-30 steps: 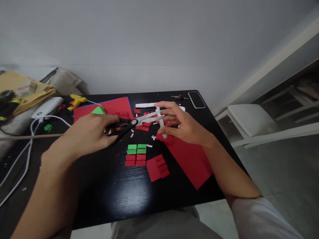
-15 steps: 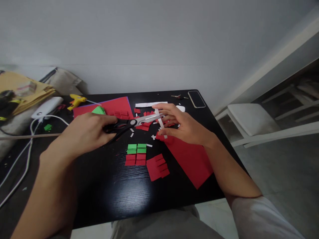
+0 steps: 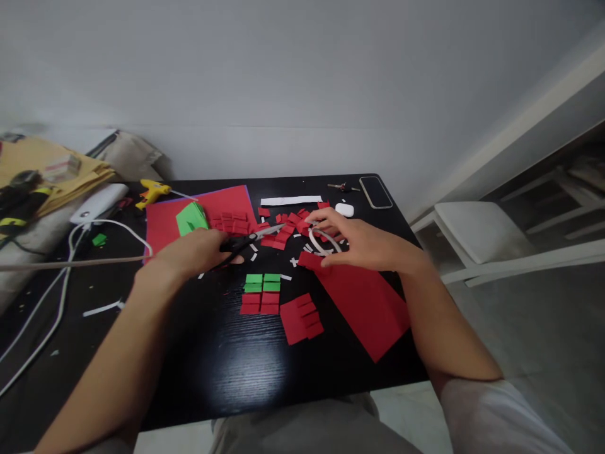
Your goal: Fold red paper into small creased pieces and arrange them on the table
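Note:
My left hand (image 3: 201, 252) is closed around the black handles of a pair of scissors (image 3: 259, 235). Their blades point right, over small red paper pieces, with the tips apart from my right hand. A narrow white paper strip (image 3: 314, 241) is in my right hand (image 3: 362, 243), bowed into a curve between the fingers and thumb. Below that hand lie a folded red piece (image 3: 311, 260) and a large red sheet (image 3: 366, 306). Nearer me are folded green pieces (image 3: 263, 282), folded red pieces (image 3: 259, 302) and a red square (image 3: 293, 320) with folded strips on it.
A white strip (image 3: 290, 201), keys (image 3: 343, 187), a phone (image 3: 375, 192) and a white case (image 3: 345, 209) lie at the back. On the left are a yellow glue gun (image 3: 154, 191), green paper (image 3: 191, 218), a white cable (image 3: 61, 296) and envelopes (image 3: 51, 167). A white chair (image 3: 466, 230) stands right.
The scissors have drawn back left from the white strip, and their blades are closer together. The strip, nearly straight before, is now bent in my right hand.

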Available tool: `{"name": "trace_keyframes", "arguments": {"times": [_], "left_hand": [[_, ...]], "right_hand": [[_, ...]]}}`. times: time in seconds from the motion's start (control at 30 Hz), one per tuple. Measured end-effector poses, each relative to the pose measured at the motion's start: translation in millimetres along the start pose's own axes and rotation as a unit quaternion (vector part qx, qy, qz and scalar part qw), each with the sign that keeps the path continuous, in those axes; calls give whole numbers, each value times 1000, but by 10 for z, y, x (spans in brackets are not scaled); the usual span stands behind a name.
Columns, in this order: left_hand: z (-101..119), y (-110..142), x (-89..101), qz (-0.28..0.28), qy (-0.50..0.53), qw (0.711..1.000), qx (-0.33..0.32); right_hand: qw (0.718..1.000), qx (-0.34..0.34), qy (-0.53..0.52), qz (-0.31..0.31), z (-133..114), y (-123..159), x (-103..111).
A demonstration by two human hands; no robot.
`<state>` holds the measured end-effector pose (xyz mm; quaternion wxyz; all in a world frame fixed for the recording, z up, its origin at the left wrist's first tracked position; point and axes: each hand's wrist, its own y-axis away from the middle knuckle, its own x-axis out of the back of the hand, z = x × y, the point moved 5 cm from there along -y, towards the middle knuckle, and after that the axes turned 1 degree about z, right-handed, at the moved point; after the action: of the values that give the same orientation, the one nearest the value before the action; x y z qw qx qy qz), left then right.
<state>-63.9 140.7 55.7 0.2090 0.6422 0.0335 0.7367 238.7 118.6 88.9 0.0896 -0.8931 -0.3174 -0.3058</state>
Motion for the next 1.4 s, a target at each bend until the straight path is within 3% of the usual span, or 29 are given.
{"name": "trace_keyframes", "arguments": {"times": [0.1, 0.23, 0.3, 0.37, 0.43, 0.5, 0.6, 0.7, 0.8, 1.0, 1.1, 1.17, 1.27, 1.33, 1.4], "left_hand": [[52, -153, -224, -51, -46, 998, 11], [157, -239, -353, -56, -55, 997, -9], [169, -251, -380, -55, -56, 997, -14], [163, -257, -399, -58, -54, 997, -18], [154, -262, -407, -59, -52, 997, -18], [155, -266, -402, -58, -50, 997, -15], [184, -266, -373, -48, -39, 998, -10], [222, -262, -346, -39, -23, 999, -12], [213, -270, -351, -39, -9, 999, -23], [131, -270, -328, -39, 15, 997, -62], [298, -147, -171, 34, 75, 992, -99], [476, -18, -34, 103, 216, 964, -119], [722, 141, 39, 112, 482, 859, -131], [818, 200, 48, 122, 559, 809, -135], [840, 219, 41, 139, 594, 781, -131]], "right_hand": [[988, -93, 121, -14, 200, -21, 7], [934, -241, 261, -49, 416, -40, -32], [920, -264, 282, -64, 460, -55, -54], [929, -247, 269, -62, 466, -81, -63], [958, -189, 213, -26, 415, -120, -48], [987, -118, 99, 53, 319, -152, 2], [982, -56, -133, 124, 181, -166, 21], [952, -24, -292, 92, 41, -174, -62], [927, -25, -371, 54, -31, -163, -131], [916, -28, -399, -28, -48, -151, -225], [920, -24, -387, -61, -43, -164, -288], [919, -23, -386, -74, -42, -175, -332], [911, -19, -401, -88, -58, -183, -385], [906, -17, -414, -91, -81, -180, -401], [902, -13, -422, -94, -116, -170, -408]]}}
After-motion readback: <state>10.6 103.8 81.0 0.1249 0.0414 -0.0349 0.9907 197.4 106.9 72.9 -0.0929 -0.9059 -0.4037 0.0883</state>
